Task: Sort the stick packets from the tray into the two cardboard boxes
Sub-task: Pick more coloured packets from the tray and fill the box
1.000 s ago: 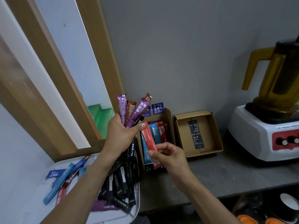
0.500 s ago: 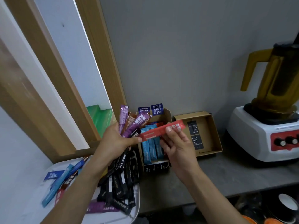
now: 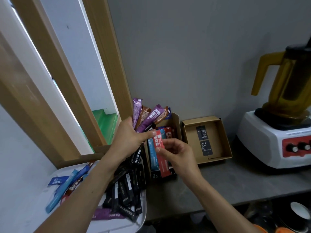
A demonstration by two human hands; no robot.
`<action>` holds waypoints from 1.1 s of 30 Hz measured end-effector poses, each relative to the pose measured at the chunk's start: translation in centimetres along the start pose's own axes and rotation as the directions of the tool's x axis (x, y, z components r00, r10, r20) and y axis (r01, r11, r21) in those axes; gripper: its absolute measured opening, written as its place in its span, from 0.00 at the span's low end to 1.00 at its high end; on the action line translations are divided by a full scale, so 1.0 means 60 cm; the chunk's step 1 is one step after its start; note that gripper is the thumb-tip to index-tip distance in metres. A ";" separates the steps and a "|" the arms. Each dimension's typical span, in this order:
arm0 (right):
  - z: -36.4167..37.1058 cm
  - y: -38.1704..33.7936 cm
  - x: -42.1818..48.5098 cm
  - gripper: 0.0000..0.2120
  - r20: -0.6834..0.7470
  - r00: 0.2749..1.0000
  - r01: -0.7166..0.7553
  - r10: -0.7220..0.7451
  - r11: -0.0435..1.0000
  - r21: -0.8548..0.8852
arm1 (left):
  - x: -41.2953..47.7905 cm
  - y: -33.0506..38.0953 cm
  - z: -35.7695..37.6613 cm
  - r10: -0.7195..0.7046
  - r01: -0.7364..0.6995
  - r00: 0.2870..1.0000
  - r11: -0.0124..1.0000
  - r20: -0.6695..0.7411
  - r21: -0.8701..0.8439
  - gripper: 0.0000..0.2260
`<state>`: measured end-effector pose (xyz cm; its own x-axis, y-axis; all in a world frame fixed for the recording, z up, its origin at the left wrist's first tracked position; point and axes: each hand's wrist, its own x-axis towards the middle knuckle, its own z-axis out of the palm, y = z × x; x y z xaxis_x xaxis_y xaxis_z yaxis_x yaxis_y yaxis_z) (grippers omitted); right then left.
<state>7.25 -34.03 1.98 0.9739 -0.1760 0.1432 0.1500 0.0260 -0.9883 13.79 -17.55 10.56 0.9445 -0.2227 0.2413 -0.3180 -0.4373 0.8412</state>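
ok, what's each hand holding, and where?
Left hand grips a fan of purple and brown stick packets by their lower ends; right hand pinches a red stick packet mid-length.

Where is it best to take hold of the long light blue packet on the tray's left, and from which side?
Probably pinch the light blue packet across its near, lower end, coming from the left: it lies flat and slanted on the tray, that end is bare, while other packets crowd its right edge.

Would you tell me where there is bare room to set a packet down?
Free: the right cardboard box beside its black tags, and the grey counter in front of it and the blender. Crowded: the left cardboard box and the tray's right half.
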 end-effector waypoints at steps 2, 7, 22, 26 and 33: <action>-0.002 0.012 -0.002 0.13 -0.013 1.000 0.004 -0.004 0.999 -0.042 | 0.005 0.005 0.001 0.016 -0.016 1.000 1.000 -0.013 0.004 0.21; -0.001 0.032 0.006 0.08 -0.068 0.997 0.016 -0.028 0.985 -0.170 | 0.013 0.009 0.018 0.064 -0.061 0.995 0.998 -0.082 0.034 0.19; 0.043 0.067 0.044 0.19 -0.088 0.975 0.038 -0.206 0.538 -0.842 | -0.001 -0.009 0.014 0.003 -0.068 0.968 0.965 -0.251 -0.252 0.19; 0.043 0.078 0.044 0.20 -0.065 0.970 0.048 -0.234 0.446 -0.894 | -0.011 -0.009 0.015 0.014 -0.094 0.969 0.945 -0.247 -0.314 0.14; 0.045 0.075 0.007 0.14 -0.083 0.973 0.112 -0.217 0.751 -0.650 | -0.020 -0.015 0.025 -0.060 -0.039 0.975 0.902 -0.214 -0.430 0.09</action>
<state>8.82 -31.33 -2.26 0.9004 -0.2590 0.3494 0.1110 -0.6400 -0.7603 12.85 -18.19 8.81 0.9575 -0.0043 0.2883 -0.2883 -0.0107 0.9575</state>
